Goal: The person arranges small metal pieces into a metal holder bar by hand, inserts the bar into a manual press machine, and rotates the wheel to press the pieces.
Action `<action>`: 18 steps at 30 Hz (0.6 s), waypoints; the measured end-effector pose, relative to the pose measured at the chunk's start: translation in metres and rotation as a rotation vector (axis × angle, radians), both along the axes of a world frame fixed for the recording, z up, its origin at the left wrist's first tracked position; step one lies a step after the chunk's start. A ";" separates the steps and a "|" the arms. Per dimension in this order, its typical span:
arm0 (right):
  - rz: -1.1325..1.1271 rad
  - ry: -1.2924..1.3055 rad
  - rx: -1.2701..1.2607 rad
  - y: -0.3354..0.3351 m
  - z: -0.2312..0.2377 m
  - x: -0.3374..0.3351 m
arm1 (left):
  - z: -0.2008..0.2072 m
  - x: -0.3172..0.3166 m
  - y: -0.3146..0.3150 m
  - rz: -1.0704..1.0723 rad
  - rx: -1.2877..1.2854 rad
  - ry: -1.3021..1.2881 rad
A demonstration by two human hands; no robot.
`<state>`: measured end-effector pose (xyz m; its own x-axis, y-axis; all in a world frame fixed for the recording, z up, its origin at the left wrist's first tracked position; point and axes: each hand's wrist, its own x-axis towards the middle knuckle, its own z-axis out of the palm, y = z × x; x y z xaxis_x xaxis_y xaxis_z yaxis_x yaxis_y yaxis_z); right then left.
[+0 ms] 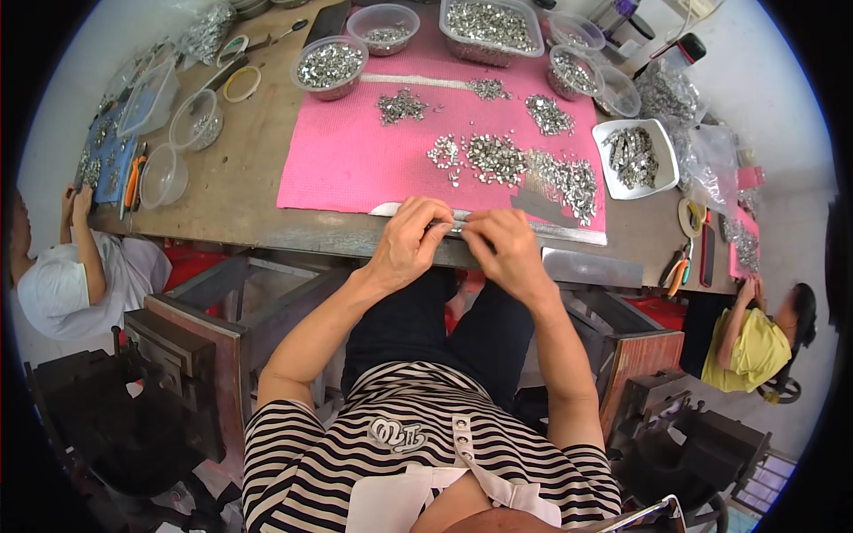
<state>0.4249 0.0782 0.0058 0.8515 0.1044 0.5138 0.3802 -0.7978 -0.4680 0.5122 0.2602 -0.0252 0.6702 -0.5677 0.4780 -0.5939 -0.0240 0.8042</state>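
Observation:
Close together at the front edge of the pink mat (329,160), both my hands are closed in a pinch. Between the fingertips of my left hand (409,238) and my right hand (513,250) shows a small silvery metal piece (458,227); the fingers cover most of it, so its exact kind is unclear. Just beyond, loose heaps of small shiny metal parts (495,158) lie on the mat. A wider heap (573,188) spreads on the right, near a flat grey strip (542,208). The white square dish (668,175) to the right holds linked-looking metal pieces (633,158).
Clear plastic tubs of metal parts (330,67) line the mat's far side. Pliers (681,269) lie at the right front edge, a tape roll (242,84) at the left. Co-workers sit at both sides, one in white (67,284), one in yellow (746,355).

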 end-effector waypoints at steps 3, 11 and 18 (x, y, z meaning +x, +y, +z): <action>-0.196 0.133 0.004 -0.009 0.001 0.021 | -0.003 -0.003 -0.003 -0.028 0.017 -0.030; -0.267 0.115 -0.115 -0.010 -0.018 0.060 | 0.001 -0.006 -0.008 0.002 0.093 -0.188; -0.251 0.301 -0.018 -0.019 -0.011 0.037 | -0.001 -0.010 -0.008 0.064 0.101 -0.244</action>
